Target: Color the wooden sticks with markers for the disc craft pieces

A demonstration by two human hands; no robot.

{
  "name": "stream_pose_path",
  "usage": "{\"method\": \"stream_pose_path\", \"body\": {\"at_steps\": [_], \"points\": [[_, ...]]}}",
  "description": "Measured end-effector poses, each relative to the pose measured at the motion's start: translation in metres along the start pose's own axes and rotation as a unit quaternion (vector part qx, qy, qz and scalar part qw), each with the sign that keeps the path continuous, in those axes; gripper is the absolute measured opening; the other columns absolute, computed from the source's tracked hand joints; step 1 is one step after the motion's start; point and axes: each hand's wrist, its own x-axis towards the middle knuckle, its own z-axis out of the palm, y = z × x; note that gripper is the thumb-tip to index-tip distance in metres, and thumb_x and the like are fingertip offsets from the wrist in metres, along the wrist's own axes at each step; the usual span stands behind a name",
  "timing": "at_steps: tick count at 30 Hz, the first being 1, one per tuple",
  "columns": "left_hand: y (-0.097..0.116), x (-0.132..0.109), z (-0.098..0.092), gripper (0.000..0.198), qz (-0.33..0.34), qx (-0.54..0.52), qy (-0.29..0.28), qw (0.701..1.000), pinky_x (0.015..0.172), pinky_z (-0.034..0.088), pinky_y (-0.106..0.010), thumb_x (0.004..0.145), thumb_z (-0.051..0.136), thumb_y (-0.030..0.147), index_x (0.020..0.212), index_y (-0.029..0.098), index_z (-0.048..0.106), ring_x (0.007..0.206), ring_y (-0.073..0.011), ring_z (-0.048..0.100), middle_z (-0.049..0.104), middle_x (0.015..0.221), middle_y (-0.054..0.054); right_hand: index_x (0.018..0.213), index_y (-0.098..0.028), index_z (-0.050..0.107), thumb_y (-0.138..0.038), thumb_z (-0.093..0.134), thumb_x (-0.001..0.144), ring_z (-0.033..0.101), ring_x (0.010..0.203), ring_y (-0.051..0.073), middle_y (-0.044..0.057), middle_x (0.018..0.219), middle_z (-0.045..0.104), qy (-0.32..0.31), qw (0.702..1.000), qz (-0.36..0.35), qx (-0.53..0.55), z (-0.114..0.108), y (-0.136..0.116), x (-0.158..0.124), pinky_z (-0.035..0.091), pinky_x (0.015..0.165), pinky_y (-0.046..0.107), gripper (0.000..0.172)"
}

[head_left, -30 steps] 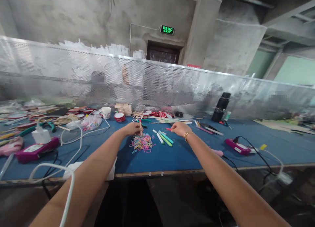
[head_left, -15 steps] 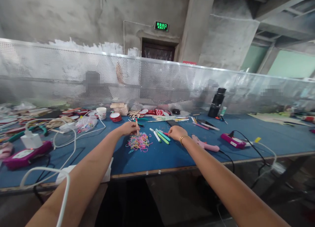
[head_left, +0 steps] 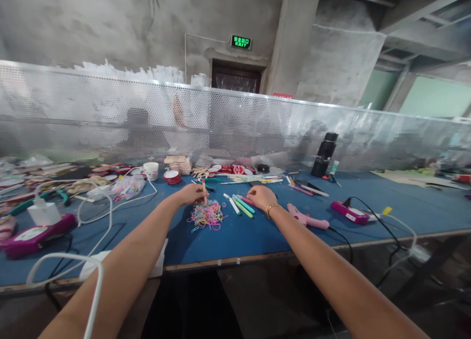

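Note:
My left hand (head_left: pixel 192 195) is closed on a flat wooden craft stick (head_left: pixel 204 189) with a red tip, held nearly upright. Its lower end is just above or against the back of a loose heap of colourful small rubber bands (head_left: pixel 207 215). To the right, my right hand (head_left: pixel 262 197) has its fingers bent together at the end of a red marker (head_left: pixel 248 200). Beside that marker several pens lie side by side, among them a green marker (head_left: pixel 246 209) and a white marker (head_left: pixel 232 205). A pink glue gun (head_left: pixel 308 218) lies right of my right wrist.
White cables (head_left: pixel 111 201) loop across the left side near a purple power strip (head_left: pixel 40 235). Another purple power strip (head_left: pixel 349 213) sits at right. Along the back stand a paper cup (head_left: pixel 150 170), red-rimmed lids (head_left: pixel 172 176) and a black bottle (head_left: pixel 324 155).
My right hand has shifted slightly up and left, and more of the red marker shows beside the other pens. My left hand stays about where it was with the stick.

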Motion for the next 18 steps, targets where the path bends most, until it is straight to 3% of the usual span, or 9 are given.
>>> {"method": "stream_pose_path", "body": {"at_steps": [6, 12, 18], "points": [[0.001, 0.0, -0.001, 0.041, 0.001, 0.015, -0.008, 1.0, 0.051, 0.04, -0.021, 0.065, 0.07, 0.05, 0.085, 0.015, 0.064, 0.064, -0.014, 0.062, 0.069, 0.077, -0.004, 0.078, -0.023, 0.076, -0.041, 0.062, 0.075, 0.067, 0.079, 0.018, 0.008, 0.083, 0.073, -0.085, 0.993, -0.017, -0.077, -0.004, -0.012, -0.006, 0.043, 0.066, 0.023, 0.023], [-0.008, 0.005, -0.003, 0.037, 0.006, 0.012, -0.009, 1.0, 0.054, 0.043, -0.022, 0.068, 0.069, 0.051, 0.081, 0.017, 0.063, 0.067, -0.0153, 0.064, 0.07, 0.079, -0.005, 0.083, -0.018, 0.075, -0.035, 0.061, 0.074, 0.068, 0.084, 0.022, 0.014, 0.09, 0.073, -0.094, 0.989, -0.015, -0.116, 0.004, -0.02, -0.001, 0.045, 0.065, 0.025, 0.024], [-0.007, 0.005, -0.002, 0.037, 0.004, 0.016, -0.001, 1.0, 0.054, 0.043, -0.022, 0.067, 0.07, 0.052, 0.079, 0.017, 0.063, 0.067, -0.0156, 0.064, 0.07, 0.077, -0.005, 0.08, -0.017, 0.074, -0.035, 0.069, 0.068, 0.069, 0.087, 0.025, 0.015, 0.089, 0.072, -0.121, 0.984, -0.013, -0.126, -0.011, -0.024, -0.003, 0.047, 0.071, 0.028, 0.022]]}}
